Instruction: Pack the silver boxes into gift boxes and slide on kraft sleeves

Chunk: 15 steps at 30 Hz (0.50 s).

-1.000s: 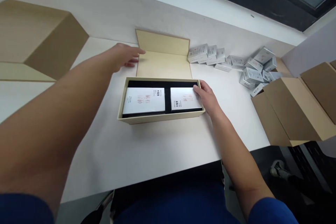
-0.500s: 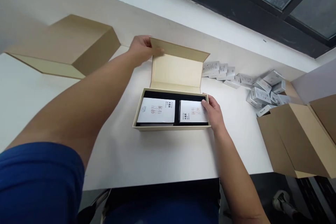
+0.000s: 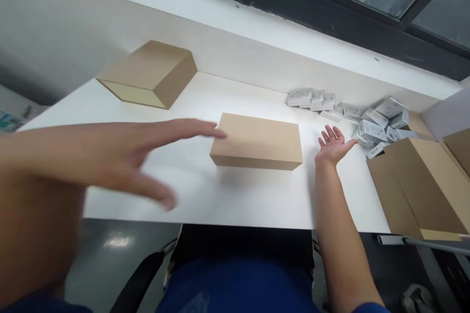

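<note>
We grip nothing: left hand spread at nine o'clock of the closed cardboard gift box, right hand palm-up at three; the box lies mid-way along the table, presumably for two-handed reach

Left hand: blurred (contact with tan box unclear).
Tan box: interior hidden.
Silver cartons: print too small.
Cardboard carton: cut off at right edge.
</note>
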Each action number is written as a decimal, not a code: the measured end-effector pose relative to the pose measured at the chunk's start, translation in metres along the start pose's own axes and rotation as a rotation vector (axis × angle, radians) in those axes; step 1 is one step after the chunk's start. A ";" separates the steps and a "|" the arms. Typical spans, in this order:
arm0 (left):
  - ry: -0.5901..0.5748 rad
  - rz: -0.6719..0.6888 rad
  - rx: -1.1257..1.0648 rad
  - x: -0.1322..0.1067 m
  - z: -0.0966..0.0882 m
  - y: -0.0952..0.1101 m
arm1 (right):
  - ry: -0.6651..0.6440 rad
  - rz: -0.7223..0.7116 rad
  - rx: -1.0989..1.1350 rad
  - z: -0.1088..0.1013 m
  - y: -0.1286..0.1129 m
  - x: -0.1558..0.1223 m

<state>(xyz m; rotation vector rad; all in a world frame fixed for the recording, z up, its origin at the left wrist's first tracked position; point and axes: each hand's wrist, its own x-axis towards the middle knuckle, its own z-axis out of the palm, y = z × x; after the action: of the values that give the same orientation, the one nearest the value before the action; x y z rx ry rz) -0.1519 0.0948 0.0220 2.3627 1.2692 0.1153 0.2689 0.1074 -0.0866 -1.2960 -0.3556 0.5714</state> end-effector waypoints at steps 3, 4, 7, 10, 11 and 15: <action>-0.146 0.014 0.119 0.045 -0.001 0.029 | -0.078 -0.090 -0.060 0.003 0.003 0.000; -0.148 0.025 0.176 0.066 0.005 0.038 | -0.091 -0.118 -0.082 0.004 0.004 0.000; -0.224 0.025 0.262 0.117 0.028 0.056 | -0.094 -0.115 -0.124 0.004 0.010 0.002; -0.195 0.017 0.295 0.136 0.042 0.062 | -0.098 -0.075 -0.153 0.002 0.018 0.009; -0.170 0.021 0.298 0.135 0.044 0.063 | -0.106 -0.074 -0.167 0.001 0.020 0.011; -0.108 0.037 0.268 0.116 0.044 0.057 | -0.145 -0.130 -0.225 -0.001 0.027 0.012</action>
<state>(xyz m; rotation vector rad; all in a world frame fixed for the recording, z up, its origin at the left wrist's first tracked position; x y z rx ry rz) -0.0297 0.1460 -0.0090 2.5781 1.2559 -0.1803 0.2741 0.1178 -0.1141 -1.4377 -0.6340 0.5266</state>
